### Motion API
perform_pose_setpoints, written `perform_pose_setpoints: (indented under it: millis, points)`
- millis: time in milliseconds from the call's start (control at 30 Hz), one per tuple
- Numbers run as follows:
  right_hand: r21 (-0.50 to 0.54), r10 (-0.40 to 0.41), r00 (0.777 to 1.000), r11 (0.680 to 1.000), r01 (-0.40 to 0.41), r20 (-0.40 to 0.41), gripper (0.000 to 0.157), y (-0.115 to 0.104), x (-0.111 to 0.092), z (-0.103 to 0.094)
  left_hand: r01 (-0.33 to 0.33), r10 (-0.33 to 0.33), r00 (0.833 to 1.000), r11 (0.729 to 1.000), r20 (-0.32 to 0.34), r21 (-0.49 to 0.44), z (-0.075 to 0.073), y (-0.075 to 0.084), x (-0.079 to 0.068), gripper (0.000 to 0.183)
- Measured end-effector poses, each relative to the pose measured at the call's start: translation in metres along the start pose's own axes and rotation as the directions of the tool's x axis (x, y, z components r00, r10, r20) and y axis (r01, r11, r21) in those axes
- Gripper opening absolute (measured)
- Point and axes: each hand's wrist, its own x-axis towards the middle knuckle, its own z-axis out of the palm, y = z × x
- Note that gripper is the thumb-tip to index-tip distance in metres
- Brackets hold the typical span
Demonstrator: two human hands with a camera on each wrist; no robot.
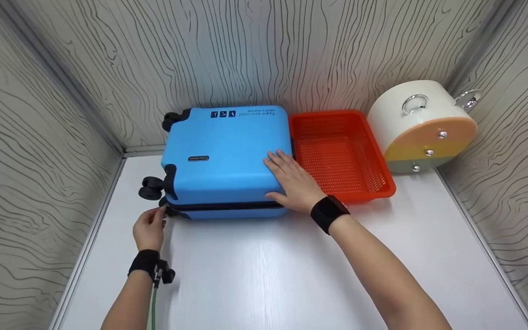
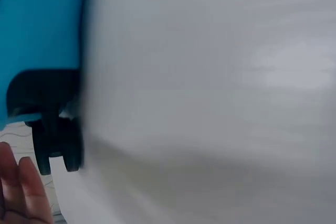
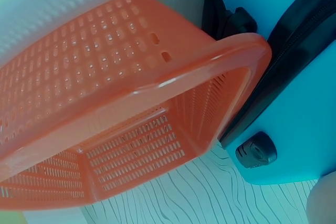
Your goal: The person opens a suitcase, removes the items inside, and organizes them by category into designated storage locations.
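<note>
Blue suitcase (image 1: 227, 142) lies flat on the white tabletop (image 1: 245, 275), wheels (image 1: 150, 192) to the left. Left hand (image 1: 149, 229) pinches the zipper pull (image 1: 166, 208) at its near left corner. Right hand (image 1: 294, 184), fingers extended, rests on the near right edge. Hands well apart. Red basket (image 1: 389, 190) adjoins at right; beyond it, a white container (image 1: 385, 121) with chrome handles (image 1: 414, 97).

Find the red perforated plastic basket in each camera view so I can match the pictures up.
Head: the red perforated plastic basket sits right of center, beside the blue hard-shell suitcase.
Left wrist: not in this picture.
Right wrist: large, across the left and middle of the picture.
Shared landmark: the suitcase, left of center in the head view, at the upper left in the left wrist view, along the right side in the right wrist view.
</note>
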Motion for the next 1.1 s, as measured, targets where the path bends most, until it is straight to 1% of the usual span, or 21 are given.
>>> perform_pose_setpoints:
  millis: [100, 200, 333, 433, 500, 533, 600, 667, 700, 733, 767, 800, 833, 867, 900, 933, 967, 1000, 1033, 1067, 1100]
  points:
    - [0.006, -0.005, 1.0, 1.0, 0.005, -0.012, 0.088, 0.0, 0.0, 0.001, 0.007, -0.006, 1.0, 0.999, -0.022, 0.05, -0.001, 0.002, 0.012, 0.029]
    - [0.009, -0.017, 1.0, 1.0, 0.017, -0.022, 0.088, -0.001, 0.001, 0.004, 0.034, -0.033, 0.999, 0.993, -0.017, 0.109, -0.006, 0.003, 0.02, 0.032]
    - [0.018, -0.037, 0.999, 0.999, 0.038, -0.028, 0.087, -0.004, 0.002, 0.007, 0.054, -0.06, 0.998, 0.987, 0.033, 0.154, -0.014, 0.003, 0.026, 0.038]
    - [0.024, -0.036, 0.999, 0.999, 0.037, -0.036, 0.087, -0.003, 0.002, 0.008, 0.023, -0.043, 0.994, 0.981, 0.104, 0.191, -0.02, 0.003, 0.032, 0.044]
    - [0.023, -0.029, 0.999, 0.999, 0.03, -0.041, 0.087, -0.002, 0.001, 0.007, 0.01, -0.035, 0.99, 0.983, 0.133, 0.183, -0.024, 0.006, 0.035, 0.049]
    - [0.02, -0.024, 0.999, 1.0, 0.025, -0.042, 0.087, -0.001, 0.001, 0.007, 0.012, -0.034, 0.99, 0.987, 0.133, 0.161, -0.026, 0.009, 0.037, 0.052]
    - [0.013, -0.018, 0.999, 1.0, 0.018, -0.046, 0.087, 0.001, 0.001, 0.005, 0.016, -0.025, 0.996, 0.995, 0.088, 0.097, -0.03, 0.019, 0.039, 0.055]
    - [0.008, -0.02, 0.999, 1.0, 0.021, -0.049, 0.087, 0.002, 0.0, 0.005, -0.002, 0.002, 1.0, 1.0, 0.004, 0.029, -0.037, 0.033, 0.039, 0.059]
    - [0.006, -0.024, 0.998, 1.0, 0.024, -0.053, 0.087, 0.002, 0.001, 0.006, -0.03, 0.03, 0.999, 1.0, -0.034, 0.009, -0.04, 0.043, 0.038, 0.06]
    - [0.004, -0.026, 0.998, 1.0, 0.026, -0.057, 0.087, 0.002, 0.0, 0.006, -0.075, 0.075, 0.995, 0.997, -0.067, 0.006, -0.042, 0.053, 0.038, 0.062]
    - [0.004, -0.026, 0.998, 1.0, 0.026, -0.057, 0.087, 0.003, 0.0, 0.006, -0.132, 0.133, 0.988, 0.991, -0.083, 0.019, -0.044, 0.064, 0.036, 0.063]
    - [0.006, -0.027, 0.998, 1.0, 0.028, -0.059, 0.087, 0.003, 0.001, 0.007, -0.196, 0.199, 0.977, 0.98, -0.078, 0.047, -0.044, 0.075, 0.035, 0.063]
    - [0.006, -0.026, 0.998, 1.0, 0.027, -0.059, 0.087, 0.003, 0.0, 0.007, -0.278, 0.283, 0.957, 0.957, -0.055, 0.088, -0.042, 0.086, 0.033, 0.064]
    - [0.004, -0.023, 0.998, 1.0, 0.024, -0.054, 0.087, 0.004, 0.001, 0.006, -0.36, 0.364, 0.931, 0.924, -0.009, 0.13, -0.038, 0.097, 0.029, 0.065]
    - [0.006, -0.02, 0.998, 1.0, 0.021, -0.051, 0.087, 0.004, 0.001, 0.006, -0.442, 0.438, 0.897, 0.88, 0.063, 0.172, -0.034, 0.108, 0.026, 0.067]
    - [0.008, -0.018, 0.999, 1.0, 0.018, -0.047, 0.087, 0.004, 0.001, 0.005, -0.524, 0.503, 0.852, 0.822, 0.148, 0.224, -0.029, 0.117, 0.023, 0.07]
    - [0.008, -0.016, 0.999, 1.0, 0.016, -0.043, 0.087, 0.003, 0.001, 0.005, -0.6, 0.547, 0.799, 0.752, 0.248, 0.273, -0.023, 0.126, 0.02, 0.074]
    - [0.01, -0.015, 0.999, 1.0, 0.016, -0.043, 0.088, 0.003, 0.001, 0.005, -0.67, 0.575, 0.741, 0.674, 0.347, 0.313, -0.017, 0.133, 0.016, 0.08]
    - [0.01, -0.014, 0.999, 1.0, 0.014, -0.041, 0.088, 0.003, 0.001, 0.005, -0.726, 0.581, 0.685, 0.596, 0.44, 0.343, -0.011, 0.139, 0.014, 0.089]
    - [0.01, -0.013, 0.999, 1.0, 0.014, -0.042, 0.088, 0.002, 0.001, 0.005, -0.771, 0.573, 0.634, 0.524, 0.52, 0.362, -0.004, 0.143, 0.012, 0.097]
    - [0.011, -0.016, 0.999, 1.0, 0.016, -0.047, 0.088, 0.002, 0.001, 0.005, -0.803, 0.551, 0.592, 0.46, 0.588, 0.378, 0.001, 0.146, 0.011, 0.106]
